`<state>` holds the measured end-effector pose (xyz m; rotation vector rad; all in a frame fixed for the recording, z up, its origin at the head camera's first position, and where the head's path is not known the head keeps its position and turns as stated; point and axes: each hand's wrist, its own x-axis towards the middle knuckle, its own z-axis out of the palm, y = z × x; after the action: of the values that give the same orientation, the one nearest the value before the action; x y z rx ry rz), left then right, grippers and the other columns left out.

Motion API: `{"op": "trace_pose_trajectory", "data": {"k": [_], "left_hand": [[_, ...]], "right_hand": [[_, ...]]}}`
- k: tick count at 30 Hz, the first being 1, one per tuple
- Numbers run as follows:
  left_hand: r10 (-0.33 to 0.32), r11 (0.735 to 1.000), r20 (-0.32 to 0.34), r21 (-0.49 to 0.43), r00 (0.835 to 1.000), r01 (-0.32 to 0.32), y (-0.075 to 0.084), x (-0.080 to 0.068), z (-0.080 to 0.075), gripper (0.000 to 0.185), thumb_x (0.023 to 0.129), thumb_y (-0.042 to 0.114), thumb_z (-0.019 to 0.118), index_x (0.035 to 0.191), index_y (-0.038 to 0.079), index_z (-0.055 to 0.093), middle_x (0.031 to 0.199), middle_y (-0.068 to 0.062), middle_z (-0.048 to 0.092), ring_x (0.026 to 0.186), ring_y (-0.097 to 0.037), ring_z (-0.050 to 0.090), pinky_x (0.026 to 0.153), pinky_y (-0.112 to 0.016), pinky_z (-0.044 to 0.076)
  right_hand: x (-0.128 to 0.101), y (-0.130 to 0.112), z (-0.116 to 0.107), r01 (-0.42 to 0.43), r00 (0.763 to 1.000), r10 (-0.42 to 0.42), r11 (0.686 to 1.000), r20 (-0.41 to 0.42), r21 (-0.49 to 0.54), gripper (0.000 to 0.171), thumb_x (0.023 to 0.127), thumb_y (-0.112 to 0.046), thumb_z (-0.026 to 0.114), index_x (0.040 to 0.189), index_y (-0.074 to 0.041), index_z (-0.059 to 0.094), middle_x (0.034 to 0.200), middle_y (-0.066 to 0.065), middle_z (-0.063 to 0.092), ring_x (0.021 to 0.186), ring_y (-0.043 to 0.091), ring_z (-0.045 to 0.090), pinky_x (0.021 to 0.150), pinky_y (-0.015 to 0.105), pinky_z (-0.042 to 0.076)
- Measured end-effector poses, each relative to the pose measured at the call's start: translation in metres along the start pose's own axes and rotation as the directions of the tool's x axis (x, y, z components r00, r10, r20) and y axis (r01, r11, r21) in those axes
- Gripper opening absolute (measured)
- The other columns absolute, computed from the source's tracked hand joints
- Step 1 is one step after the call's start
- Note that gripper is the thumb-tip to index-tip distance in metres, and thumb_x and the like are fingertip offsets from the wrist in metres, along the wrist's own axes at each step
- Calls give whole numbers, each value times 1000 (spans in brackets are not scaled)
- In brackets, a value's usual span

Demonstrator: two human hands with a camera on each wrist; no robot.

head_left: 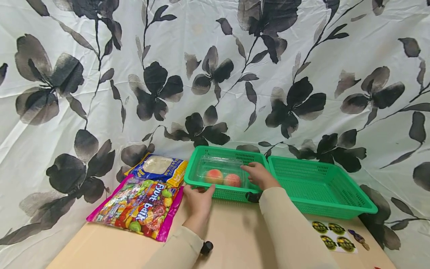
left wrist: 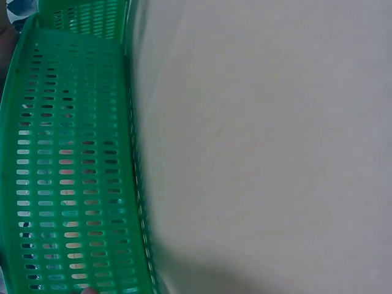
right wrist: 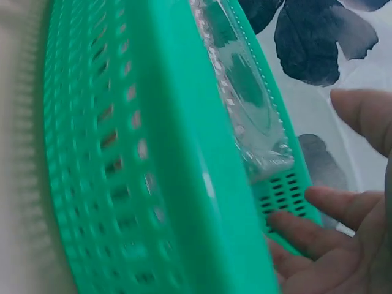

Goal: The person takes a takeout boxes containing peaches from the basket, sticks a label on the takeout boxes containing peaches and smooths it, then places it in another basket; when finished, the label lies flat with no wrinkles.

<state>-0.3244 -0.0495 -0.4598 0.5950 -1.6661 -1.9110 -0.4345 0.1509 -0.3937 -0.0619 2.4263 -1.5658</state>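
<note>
Two green mesh baskets stand side by side on a tan table (head_left: 235, 231). The left basket (head_left: 201, 152) holds a clear plastic box (head_left: 218, 166) with two peaches (head_left: 214, 176) inside. My left hand (head_left: 199, 196) rests against this basket's front wall, near its left corner, fingers fairly straight. My right hand (head_left: 258, 175) lies over the right end of the clear box, fingers relaxed. The right wrist view shows its fingers (right wrist: 306, 229) spread beside the basket wall (right wrist: 153, 153) and the clear box (right wrist: 245, 104). Only the basket wall (left wrist: 67, 159) and the table (left wrist: 263, 147) fill the left wrist view.
The right basket (head_left: 356, 186) has nothing in it. A colourful fruit candy bag (head_left: 141, 205) and a blue and yellow packet (head_left: 159, 168) lie left of the baskets. A sticker sheet (head_left: 334, 236) lies at the front right. A flowered cloth hangs close behind.
</note>
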Motion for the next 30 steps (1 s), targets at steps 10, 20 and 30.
{"op": "trace_pose_trajectory", "data": {"k": [10,20,30], "left_hand": [[22,1000,-4,-13,1000,-22,-4,-6,5,78,77,12,89,134,4,35,107,-24,61,95,-31,60,76,-31,51],[43,998,-8,-37,999,-43,-4,-7,6,78,76,11,89,132,4,35,106,-22,59,97,-34,62,77,-30,52],[30,1000,-11,-8,999,-30,-4,0,2,81,75,14,91,133,5,34,107,-21,60,96,-30,63,78,-31,53]], "right_hand": [[14,11,8,-142,990,143,990,14,-22,81,99,-39,64,157,2,25,148,30,40,91,28,58,82,39,56],[22,13,12,-148,988,144,986,63,69,63,106,-24,51,154,10,30,157,34,30,143,47,41,108,53,48],[17,1,7,-102,995,102,978,9,183,64,107,-24,50,157,7,24,152,34,41,135,46,53,103,51,53]]}}
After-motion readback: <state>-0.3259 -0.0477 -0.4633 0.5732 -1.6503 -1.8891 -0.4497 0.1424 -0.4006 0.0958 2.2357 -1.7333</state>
